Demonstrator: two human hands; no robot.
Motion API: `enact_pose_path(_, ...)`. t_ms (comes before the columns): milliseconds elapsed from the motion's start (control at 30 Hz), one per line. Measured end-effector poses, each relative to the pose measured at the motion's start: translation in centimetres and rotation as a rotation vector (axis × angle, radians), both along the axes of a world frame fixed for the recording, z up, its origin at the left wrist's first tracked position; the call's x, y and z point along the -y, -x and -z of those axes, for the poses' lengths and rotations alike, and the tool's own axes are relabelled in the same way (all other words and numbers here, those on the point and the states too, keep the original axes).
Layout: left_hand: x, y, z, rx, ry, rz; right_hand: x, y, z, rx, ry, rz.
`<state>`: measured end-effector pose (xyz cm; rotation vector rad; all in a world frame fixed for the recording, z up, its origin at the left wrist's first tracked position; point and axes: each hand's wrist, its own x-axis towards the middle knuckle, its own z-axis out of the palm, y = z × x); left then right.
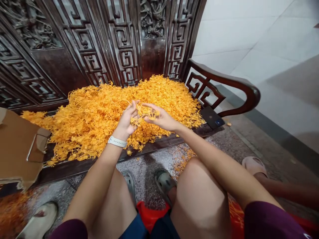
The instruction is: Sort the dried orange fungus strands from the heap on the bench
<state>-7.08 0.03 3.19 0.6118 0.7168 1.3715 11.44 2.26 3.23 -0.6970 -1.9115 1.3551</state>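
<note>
Over the front of a dark wooden bench, my left hand [128, 119] and my right hand [159, 117] face each other a short way apart. Between them are small orange plastic pieces [142, 114] with thin, branching strands. Fingers of both hands are curled on these pieces; some hang in the left palm and some at the right fingertips. Behind and below lies a wide heap of the same orange plastic pieces [92, 122], spread along the seat. A pale watch band circles my left wrist.
A cardboard box [17, 146] stands at the left with a metal handle. A dark phone [211, 117] lies by the curved armrest [239, 84]. The carved backrest [127, 43] rises behind. Orange bits litter the floor, and other people's feet show at both sides.
</note>
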Motion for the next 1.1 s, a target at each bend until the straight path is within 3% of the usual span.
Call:
enact_pose_path(200, 0.3, 0.0, 0.2, -0.395, -0.058, 0.037, -0.1, 0.0, -2.2, -0.432, 0.307, 0.25)
enact_pose_path(333, 0.8, -0.5, -0.1, -0.493, -0.169, 0.126, -0.8, -0.8, -2.7, -0.511, 0.417, 0.367)
enact_pose_path(500, 0.8, -1.0, 0.4, -0.594, -0.246, 0.116, -1.0, -0.8, -1.8, -0.423, 0.383, 0.439)
enact_pose_path(633, 0.6, -1.2, 0.6, -0.57, -0.288, -0.047, -0.9, -0.6, -1.3, -0.338, 0.33, 0.458)
enact_pose_path(733, 0.6, -0.8, 0.5, -0.476, -0.267, -0.144, -0.7, -0.9, -1.3, -0.164, 0.161, 0.463)
enact_pose_path(833, 0.2, 0.1, 0.4, -0.432, -0.207, -0.293, -0.2, -0.9, -1.7, 0.08, -0.028, 0.295)
enact_pose_path(933, -1.0, 0.8, 0.8, -0.464, -0.175, -0.42, 1.3, 0.3, -2.2, 0.257, -0.053, 0.037)
enact_pose_path(1000, -2.0, 1.4, 1.0, -0.442, -0.143, -0.434, 3.0, 1.5, -2.6, 0.327, -0.039, -0.107)
enact_pose_path(1033, -2.6, 1.9, 1.1, -0.409, -0.105, -0.435, 4.1, 2.2, -2.8, 0.378, -0.006, -0.231)
enact_pose_path(1100, -3.5, 3.5, 1.1, -0.34, -0.01, -0.48, 6.4, 3.1, -3.1, 0.564, 0.136, -0.652)
